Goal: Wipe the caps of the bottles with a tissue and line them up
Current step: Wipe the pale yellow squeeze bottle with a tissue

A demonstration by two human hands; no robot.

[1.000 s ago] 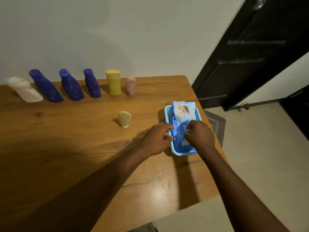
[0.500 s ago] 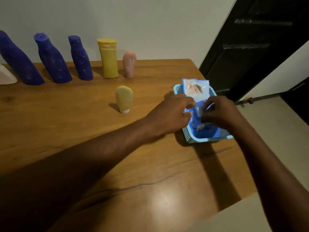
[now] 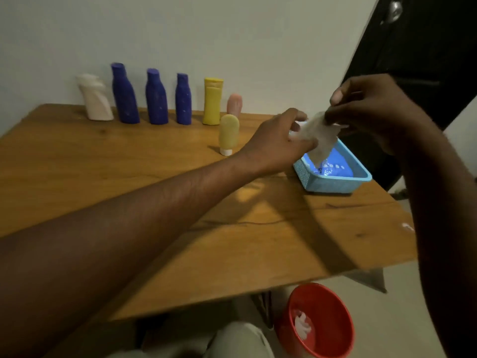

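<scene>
A tissue (image 3: 318,136) hangs in the air right of centre, just above the blue basket (image 3: 335,186) that holds the wipes packet (image 3: 333,169). The left hand (image 3: 277,142) pinches its lower left part between thumb and fingers (image 3: 296,116), and the right hand (image 3: 374,112) pinches its top edge with curled fingers (image 3: 340,94). The sheet looks crumpled and only partly spread.

The step in hand appears to be readying the tissue for wiping. To do it well, pull the two pinches gently apart so the sheet opens without tearing. Then fold it over one or two fingertips to give a firm, clean pad.

The likely next target is the pale yellow tube (image 3: 228,133), which stands alone on its white cap in mid-frame, just in front of the row of six bottles (image 3: 156,99) at the upper left of the desk (image 3: 129,164). It is narrow and stands on a small base, so steady it with one hand while the other wipes. A red bin (image 3: 333,301) with a used tissue sits at the lower right, on the floor.
</scene>
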